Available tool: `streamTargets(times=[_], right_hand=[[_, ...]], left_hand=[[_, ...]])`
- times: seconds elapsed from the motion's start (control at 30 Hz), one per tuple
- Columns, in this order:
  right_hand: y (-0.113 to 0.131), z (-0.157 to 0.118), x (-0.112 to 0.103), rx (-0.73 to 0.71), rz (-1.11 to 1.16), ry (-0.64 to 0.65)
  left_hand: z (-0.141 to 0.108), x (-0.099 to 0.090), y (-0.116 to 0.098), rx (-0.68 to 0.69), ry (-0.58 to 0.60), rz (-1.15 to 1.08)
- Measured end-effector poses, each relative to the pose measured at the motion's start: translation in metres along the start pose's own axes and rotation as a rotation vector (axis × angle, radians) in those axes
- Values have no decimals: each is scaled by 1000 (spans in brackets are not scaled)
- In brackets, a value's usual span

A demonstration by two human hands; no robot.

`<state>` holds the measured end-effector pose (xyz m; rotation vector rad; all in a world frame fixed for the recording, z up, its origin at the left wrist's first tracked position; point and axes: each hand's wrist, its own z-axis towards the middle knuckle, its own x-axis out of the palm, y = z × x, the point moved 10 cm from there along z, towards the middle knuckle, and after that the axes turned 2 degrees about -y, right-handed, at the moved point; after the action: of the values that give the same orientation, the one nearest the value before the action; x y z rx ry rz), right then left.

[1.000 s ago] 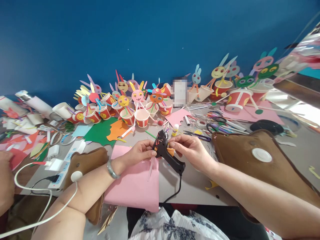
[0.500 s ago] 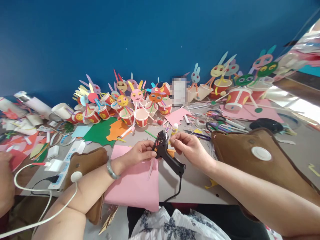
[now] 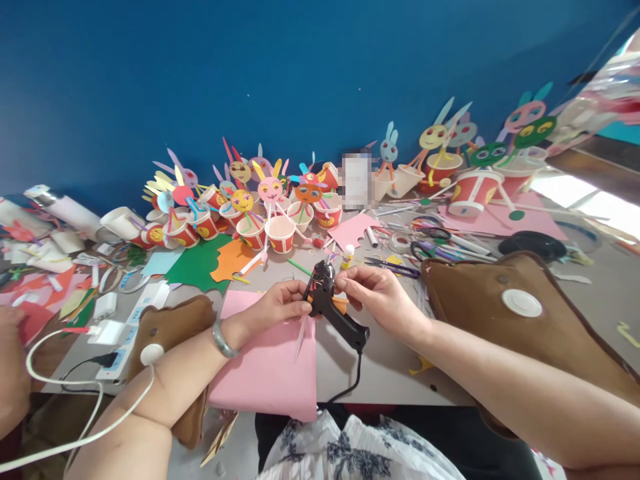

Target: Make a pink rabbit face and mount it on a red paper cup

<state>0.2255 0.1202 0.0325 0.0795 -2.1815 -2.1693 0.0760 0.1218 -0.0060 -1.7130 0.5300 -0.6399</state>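
Observation:
A black hot glue gun (image 3: 327,303) with an orange trigger is tilted above the table, its handle slanting down to the right and its cord trailing from the end. My left hand (image 3: 285,303) grips the gun's body from the left side. A clear glue stick (image 3: 301,339) sticks out below those fingers. My right hand (image 3: 373,290) is closed in a pinch against the upper right side of the gun. What its fingertips hold, if anything, is hidden. Pink paper (image 3: 265,363) lies beneath my left hand.
Paper-cup figures (image 3: 280,235) line the blue wall. Scissors (image 3: 393,268) and a small glue bottle (image 3: 349,257) lie beyond my hands. Brown cushion-like bags (image 3: 500,333) flank my arms. A power strip (image 3: 135,327) with cables is left; another person's hand (image 3: 13,360) shows at the far left.
My right hand's fingertips have moved slightly left and down, up against the glue gun. My left hand and the gun have barely moved.

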Motion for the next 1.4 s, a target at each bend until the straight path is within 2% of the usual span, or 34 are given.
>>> streamTargets(times=[0.23,0.37,0.67,0.93,1.2,1.4], right_hand=[[4,-1,2,8,5,-4],[4,0,1,-2,-6,-15],[-13,6,-6,30,21,-34],[-13,7,-3,29,67,-3],[-11,4,6,77,181,74],[-11,1,15,115,321,164]], left_hand=[[0,-3,8,-19,-7,3],[0,0,4,1,19,-18],[0,-7,-5,33,-24,-57],[-1,-3,0,-24,25,-83],[-5,5,3,-66,123,-28],[-2,4,4,-57,108,-4]])
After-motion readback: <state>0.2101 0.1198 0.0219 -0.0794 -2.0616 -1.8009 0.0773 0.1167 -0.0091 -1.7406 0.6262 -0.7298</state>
